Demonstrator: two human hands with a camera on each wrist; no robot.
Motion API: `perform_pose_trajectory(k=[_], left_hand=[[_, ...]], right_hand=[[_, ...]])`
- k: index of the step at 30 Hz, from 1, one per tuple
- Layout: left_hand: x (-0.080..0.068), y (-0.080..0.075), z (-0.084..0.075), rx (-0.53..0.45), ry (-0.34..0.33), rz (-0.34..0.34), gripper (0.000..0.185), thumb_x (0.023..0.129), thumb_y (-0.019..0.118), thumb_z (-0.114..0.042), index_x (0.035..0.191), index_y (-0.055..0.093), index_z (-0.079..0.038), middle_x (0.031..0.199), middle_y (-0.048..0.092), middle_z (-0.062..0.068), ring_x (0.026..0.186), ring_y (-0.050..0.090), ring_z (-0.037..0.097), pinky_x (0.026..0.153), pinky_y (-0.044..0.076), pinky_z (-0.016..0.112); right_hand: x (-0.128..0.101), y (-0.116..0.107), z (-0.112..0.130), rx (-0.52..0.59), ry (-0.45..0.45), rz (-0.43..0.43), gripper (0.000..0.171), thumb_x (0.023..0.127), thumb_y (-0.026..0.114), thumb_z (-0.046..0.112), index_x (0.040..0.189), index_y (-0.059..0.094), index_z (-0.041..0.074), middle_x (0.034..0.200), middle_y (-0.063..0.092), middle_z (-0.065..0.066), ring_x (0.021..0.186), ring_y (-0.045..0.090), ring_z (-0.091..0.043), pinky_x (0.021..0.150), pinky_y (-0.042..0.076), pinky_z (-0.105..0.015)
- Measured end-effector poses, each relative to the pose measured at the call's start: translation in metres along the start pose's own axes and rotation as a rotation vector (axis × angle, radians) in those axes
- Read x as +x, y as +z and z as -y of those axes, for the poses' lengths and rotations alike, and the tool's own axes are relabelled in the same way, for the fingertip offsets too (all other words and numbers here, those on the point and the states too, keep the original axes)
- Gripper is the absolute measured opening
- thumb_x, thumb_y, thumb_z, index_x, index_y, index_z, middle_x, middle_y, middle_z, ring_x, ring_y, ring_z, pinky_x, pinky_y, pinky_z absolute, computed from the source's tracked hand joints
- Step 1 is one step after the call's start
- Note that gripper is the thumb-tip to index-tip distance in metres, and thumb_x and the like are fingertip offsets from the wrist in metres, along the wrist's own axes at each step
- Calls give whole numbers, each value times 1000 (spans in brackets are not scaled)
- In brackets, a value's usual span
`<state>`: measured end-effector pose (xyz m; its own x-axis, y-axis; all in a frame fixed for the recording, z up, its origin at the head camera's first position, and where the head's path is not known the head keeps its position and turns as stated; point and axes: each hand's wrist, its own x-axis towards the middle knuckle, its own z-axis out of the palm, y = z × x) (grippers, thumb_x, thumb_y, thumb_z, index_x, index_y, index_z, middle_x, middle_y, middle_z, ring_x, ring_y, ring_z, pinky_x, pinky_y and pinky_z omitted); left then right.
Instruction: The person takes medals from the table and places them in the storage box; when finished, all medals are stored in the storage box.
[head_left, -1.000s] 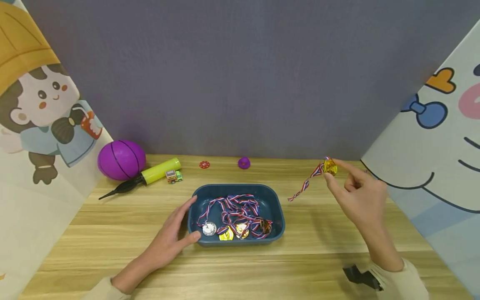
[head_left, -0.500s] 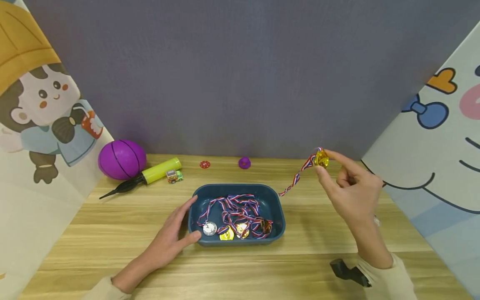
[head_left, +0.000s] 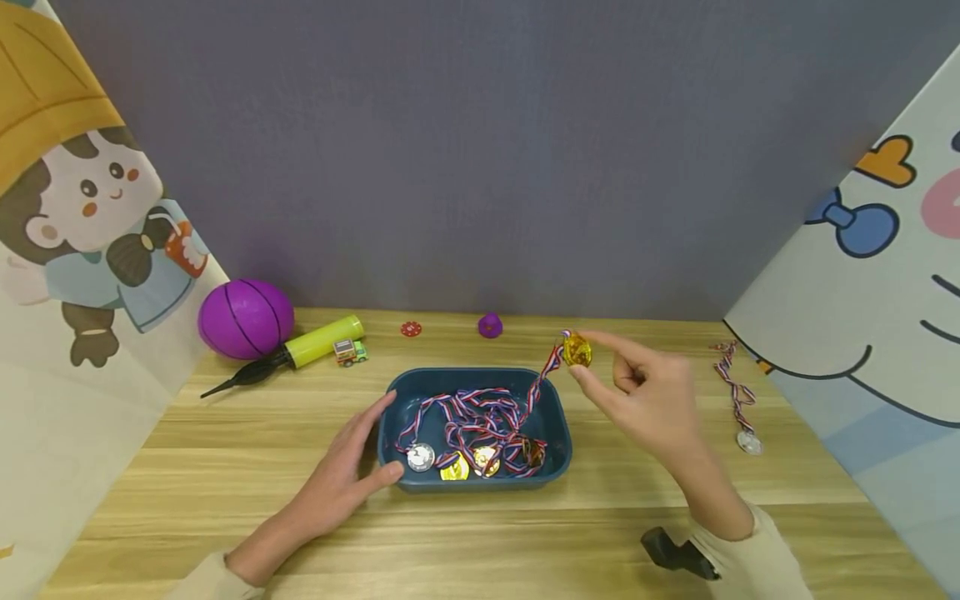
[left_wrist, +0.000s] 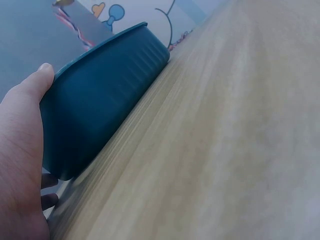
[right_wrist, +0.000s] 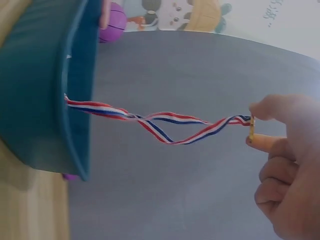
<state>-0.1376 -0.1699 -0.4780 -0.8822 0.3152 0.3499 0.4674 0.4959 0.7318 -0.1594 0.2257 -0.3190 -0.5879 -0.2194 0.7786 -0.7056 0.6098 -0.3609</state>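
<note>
The right hand (head_left: 645,396) pinches a gold medal (head_left: 577,350) just above the blue tray's (head_left: 480,479) far right corner — ribbon (head_left: 542,379) trailing down-left into it — while the left hand (head_left: 352,471), fingers relaxed, rests against the tray's left wall.

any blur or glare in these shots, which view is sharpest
Head view is sharpest: even light, soft shadows under the tray, and glare on the gold medal pinched by the right hand. Left wrist view is softest: the table is smeared with blur, and the left hand is close and soft. Right wrist view is tilted sideways, the ribbon crisp.
</note>
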Motion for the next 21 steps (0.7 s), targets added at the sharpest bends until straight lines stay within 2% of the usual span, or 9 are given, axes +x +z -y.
perform_pose_trajectory(k=[8, 13, 21], left_hand=[[0, 1, -1, -5, -3, 4, 93, 101, 80, -32, 178, 26, -29, 175, 40, 18, 154, 41, 54, 114, 34, 87], [1, 1, -2, -2, -11, 8, 93, 102, 79, -33, 178, 26, -30, 175, 40, 19, 154, 41, 54, 114, 34, 88], [-1, 0, -2, -7, -16, 7, 93, 102, 79, -32, 178, 25, -31, 176, 38, 18, 155, 39, 55, 114, 32, 88]], right_hand=[[-15, 25, -1, -52, 51, 189, 36, 85, 94, 16, 119, 86, 12, 60, 29, 19, 56, 20, 5, 50, 24, -21], [-27, 38, -3, -80, 58, 295, 34, 88, 94, 17, 120, 86, 10, 59, 28, 20, 55, 19, 7, 51, 24, -20], [-41, 49, -1, -94, 148, 469, 38, 93, 93, 25, 126, 84, 8, 58, 25, 20, 53, 15, 5, 50, 22, -19]])
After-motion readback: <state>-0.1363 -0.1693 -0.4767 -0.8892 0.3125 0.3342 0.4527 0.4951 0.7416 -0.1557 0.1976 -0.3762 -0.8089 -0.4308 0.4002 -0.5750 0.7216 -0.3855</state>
